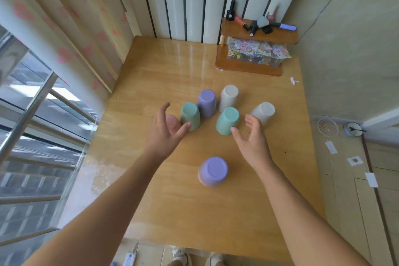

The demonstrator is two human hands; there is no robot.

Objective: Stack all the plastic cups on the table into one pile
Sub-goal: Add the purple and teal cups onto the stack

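Several plastic cups stand upside down on the wooden table (216, 211). A purple cup (212, 171) stands nearest me, apparently over a pink one showing at its rim. Further back are a green cup (190, 116), a purple cup (206, 103), a white cup (228, 97), a green cup (227, 121) and a white cup (263, 112). A pink cup (172, 124) is partly hidden behind my left hand (164, 134), which hovers open beside the left green cup. My right hand (251, 138) is open, between the middle green cup and the right white cup.
A small wooden shelf (248, 65) at the back right carries cosmetics and a clear box of stickers. A paper scrap (294, 81) lies near the right edge. A curtain and window run along the left; a wall is close on the right.
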